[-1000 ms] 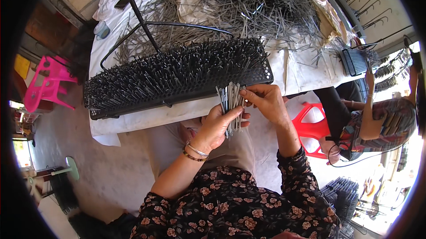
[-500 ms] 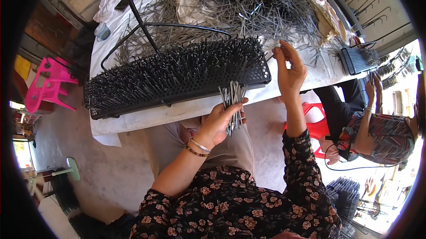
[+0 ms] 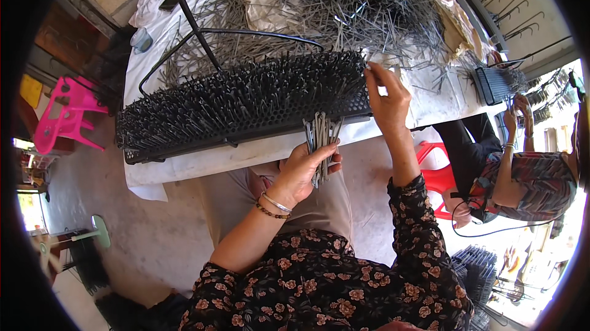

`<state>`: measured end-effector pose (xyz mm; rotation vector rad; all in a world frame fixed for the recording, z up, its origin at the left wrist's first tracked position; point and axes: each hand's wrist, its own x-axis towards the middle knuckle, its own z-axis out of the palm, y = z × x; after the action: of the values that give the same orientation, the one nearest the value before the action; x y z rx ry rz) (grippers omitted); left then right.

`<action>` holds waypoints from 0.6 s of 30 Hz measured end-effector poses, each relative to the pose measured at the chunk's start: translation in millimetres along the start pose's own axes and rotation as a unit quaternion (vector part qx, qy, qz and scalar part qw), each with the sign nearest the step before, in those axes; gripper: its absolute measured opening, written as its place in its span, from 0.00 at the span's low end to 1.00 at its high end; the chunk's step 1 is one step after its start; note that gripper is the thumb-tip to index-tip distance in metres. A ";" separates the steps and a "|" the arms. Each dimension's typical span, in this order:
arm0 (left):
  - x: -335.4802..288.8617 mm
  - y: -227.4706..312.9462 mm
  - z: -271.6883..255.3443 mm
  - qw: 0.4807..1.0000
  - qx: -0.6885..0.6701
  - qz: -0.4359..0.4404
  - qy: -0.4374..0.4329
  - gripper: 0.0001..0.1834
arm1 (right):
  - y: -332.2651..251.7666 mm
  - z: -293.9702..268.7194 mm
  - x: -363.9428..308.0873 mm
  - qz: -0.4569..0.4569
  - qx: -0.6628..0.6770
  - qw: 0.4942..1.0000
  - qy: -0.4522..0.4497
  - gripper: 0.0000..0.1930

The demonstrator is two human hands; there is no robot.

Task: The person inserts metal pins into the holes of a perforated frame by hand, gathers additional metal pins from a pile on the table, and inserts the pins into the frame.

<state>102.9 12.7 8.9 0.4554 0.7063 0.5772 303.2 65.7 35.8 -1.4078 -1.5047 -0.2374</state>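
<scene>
Head view: left hand point(image 3: 301, 174) grips a bunch of metal pins point(image 3: 321, 140) near the black tray point(image 3: 246, 100). Right hand point(image 3: 387, 100) pinches one pin at the tray's right end. Pushing it into a free hole looks like the next move.

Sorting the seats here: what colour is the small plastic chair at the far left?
Bright pink chair, clearest in the head view, left of the table.

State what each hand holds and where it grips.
Left hand clasps a bundle of metal pins at its lower half. Right hand pinches one pin's top at the rack.
</scene>
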 end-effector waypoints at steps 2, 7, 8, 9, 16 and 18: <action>0.1 0.6 1.2 1.000 0.000 -0.002 0.002 0.11 | 0.3 1.3 -0.6 -0.038 -0.033 0.999 -0.021 0.09; -0.3 -0.4 1.6 1.000 -0.006 0.000 0.014 0.09 | -5.1 -0.1 3.5 -0.095 -0.064 0.993 -0.005 0.08; -0.5 0.5 2.7 1.000 -0.011 -0.002 0.014 0.09 | -5.6 -0.2 2.6 -0.088 -0.060 0.994 -0.001 0.07; -0.9 0.7 3.1 1.000 -0.016 -0.004 0.014 0.09 | -5.8 0.5 1.3 -0.088 -0.059 0.994 -0.002 0.07; 0.1 -3.1 2.1 0.999 -0.046 0.005 0.001 0.08 | -9.9 0.9 -7.4 0.007 -0.045 0.998 0.031 0.06; -1.3 -1.4 5.0 1.000 -0.027 0.007 0.001 0.08 | -8.7 -1.3 -5.0 -0.001 -0.054 0.998 0.027 0.06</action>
<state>106.1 9.9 12.0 0.4096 0.6883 0.6076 295.6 59.0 36.8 -1.4744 -1.4674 -0.3605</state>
